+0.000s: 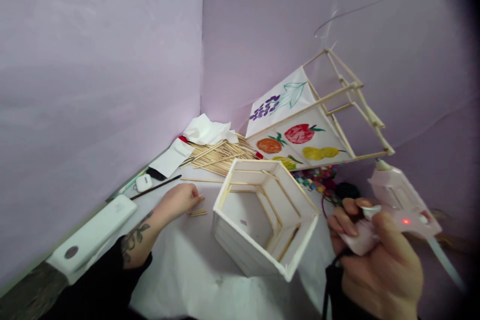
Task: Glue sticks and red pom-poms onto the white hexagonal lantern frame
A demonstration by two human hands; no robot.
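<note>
Sticks: lengthwise under left hand fingertips, grip loose; right hand clenched on glue gun, well apart.

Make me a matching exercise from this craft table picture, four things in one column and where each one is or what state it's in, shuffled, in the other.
Things:
1. glue gun
2. loose sticks
3. white hexagonal frame
4. painted fruit panel

Places or states:
A. leaning tilted against the back wall
B. on the table between the two hands
C. held in the right hand, red light on
D. under the fingertips of the left hand

Pairs: 1-C, 2-D, 3-B, 4-A
</note>
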